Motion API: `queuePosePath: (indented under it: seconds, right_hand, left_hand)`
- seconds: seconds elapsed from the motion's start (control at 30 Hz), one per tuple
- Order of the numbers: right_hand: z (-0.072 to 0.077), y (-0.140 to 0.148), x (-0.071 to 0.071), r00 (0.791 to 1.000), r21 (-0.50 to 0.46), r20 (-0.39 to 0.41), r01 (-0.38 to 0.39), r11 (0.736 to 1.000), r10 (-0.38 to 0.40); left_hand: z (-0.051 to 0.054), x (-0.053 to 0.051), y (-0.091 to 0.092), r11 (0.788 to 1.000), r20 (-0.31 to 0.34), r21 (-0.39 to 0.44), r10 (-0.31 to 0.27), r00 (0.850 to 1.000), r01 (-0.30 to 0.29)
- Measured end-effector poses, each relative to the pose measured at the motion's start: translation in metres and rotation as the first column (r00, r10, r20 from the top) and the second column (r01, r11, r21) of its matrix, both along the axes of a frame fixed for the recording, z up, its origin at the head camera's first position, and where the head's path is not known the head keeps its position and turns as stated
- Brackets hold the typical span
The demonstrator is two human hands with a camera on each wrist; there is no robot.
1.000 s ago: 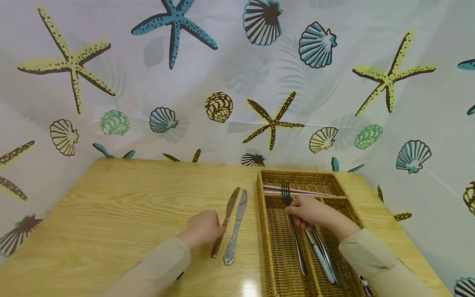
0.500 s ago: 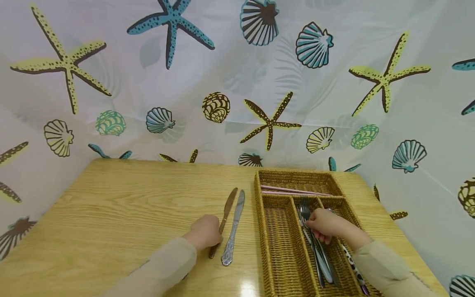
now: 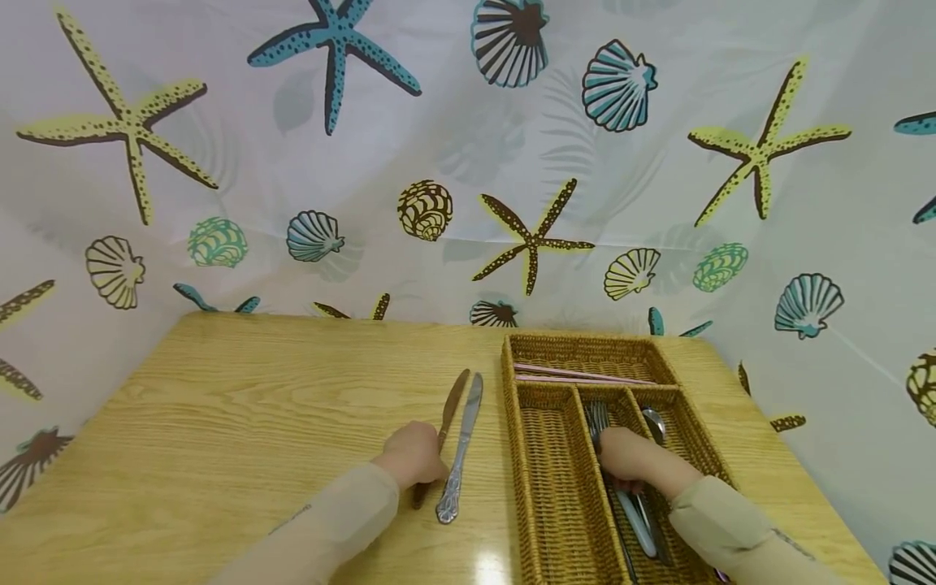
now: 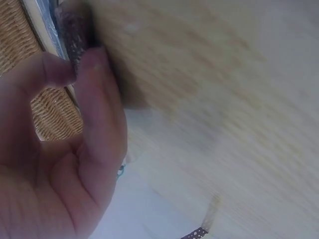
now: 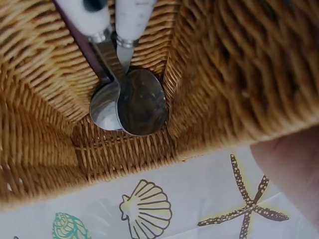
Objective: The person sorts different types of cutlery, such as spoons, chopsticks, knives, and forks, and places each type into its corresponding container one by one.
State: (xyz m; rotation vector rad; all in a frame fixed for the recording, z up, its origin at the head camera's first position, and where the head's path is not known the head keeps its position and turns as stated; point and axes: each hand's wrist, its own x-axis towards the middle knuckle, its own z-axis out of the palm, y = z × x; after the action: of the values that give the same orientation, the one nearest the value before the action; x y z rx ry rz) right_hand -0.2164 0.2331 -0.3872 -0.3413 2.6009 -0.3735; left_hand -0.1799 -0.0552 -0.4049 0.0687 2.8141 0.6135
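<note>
In the head view, my left hand (image 3: 413, 455) pinches the handle of a copper-coloured table knife (image 3: 455, 398) lying on the table. The left wrist view shows thumb and finger on its dark handle (image 4: 76, 32). A silver table knife (image 3: 468, 422) with an ornate handle lies just right of it. My right hand (image 3: 636, 457) is down in the middle compartment of the wicker cutlery tray (image 3: 515, 455), over a fork (image 3: 599, 416) that its curled fingers seem to hold. Those fingertips are hidden in the head view. Pale-handled cutlery (image 3: 636, 524) lies beneath this hand.
Pink chopsticks (image 3: 578, 375) lie in the tray's back compartment. Spoons (image 5: 142, 102) with pale handles lie in its right compartment. Wicker dividers stand between compartments. A shell-patterned cloth (image 3: 366, 162) hangs behind the wooden table (image 3: 292, 382).
My right hand has carried the fork from above the left compartment rightward and lowered it into the middle one. The left hand stays at the copper-coloured knife, shifting slightly.
</note>
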Motion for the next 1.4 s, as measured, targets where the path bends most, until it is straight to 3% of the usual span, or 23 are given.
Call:
queuePosePath:
  seconds: [0.17, 0.5, 0.83, 1.1, 1.4]
  right_hand:
    - [0.004, -0.005, 0.002, 1.0, 0.035, -0.008, -0.027, 0.999, 0.027]
    - [0.002, -0.005, -0.002, 0.996, 0.01, -0.038, 0.076, 0.997, -0.076]
    - [0.011, 0.002, -0.003, 0.993, -0.033, -0.066, 0.098, 0.995, -0.1]
    - [0.02, 0.001, -0.004, 0.991, -0.034, -0.078, 0.109, 0.993, -0.112]
    - [0.022, -0.001, -0.006, 0.989, -0.06, -0.069, 0.127, 0.99, -0.131]
  left_hand:
    - [0.0, -0.002, 0.0, 1.0, 0.026, -0.004, 0.012, 1.0, -0.012]
    - [-0.003, -0.003, -0.005, 0.999, 0.023, 0.019, 0.026, 0.999, -0.027]
    - [0.0, -0.005, -0.012, 0.988, 0.005, 0.145, 0.05, 0.999, -0.05]
    - [-0.008, -0.008, -0.023, 0.943, 0.071, 0.329, 0.034, 0.997, -0.056]
    - [-0.015, -0.009, -0.029, 0.861, 0.184, 0.484, 0.073, 0.98, -0.155]
